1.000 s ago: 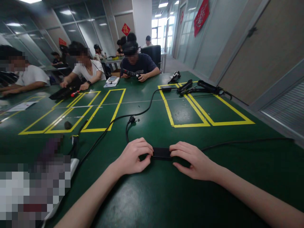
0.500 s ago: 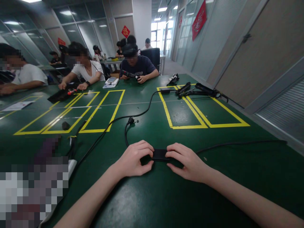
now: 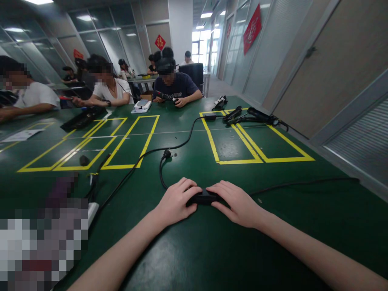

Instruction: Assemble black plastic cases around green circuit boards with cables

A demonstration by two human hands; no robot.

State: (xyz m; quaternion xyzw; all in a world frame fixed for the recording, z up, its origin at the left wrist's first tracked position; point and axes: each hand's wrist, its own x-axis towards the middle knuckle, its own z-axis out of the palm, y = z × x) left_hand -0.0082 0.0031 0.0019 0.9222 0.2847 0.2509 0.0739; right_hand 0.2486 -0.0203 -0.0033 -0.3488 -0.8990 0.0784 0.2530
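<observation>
My left hand [image 3: 178, 201] and right hand [image 3: 237, 203] were partly closed, fingers curved over the top and thumbs at the near side, holding the two ends of a black box [image 3: 206, 197] between them. It was low over the green tabletop [image 3: 194, 258], near me; I could not tell whether it touched. A plug [image 3: 167, 154] lay beyond my left hand, and a long black cable [image 3: 151, 150] curved past it toward the yellow tape outlines [image 3: 239, 162].

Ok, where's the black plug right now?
Head view, left of centre: the plug lies on the green table, beyond the left hand, beside the long cable and right of the nearest yellow outline.
</observation>
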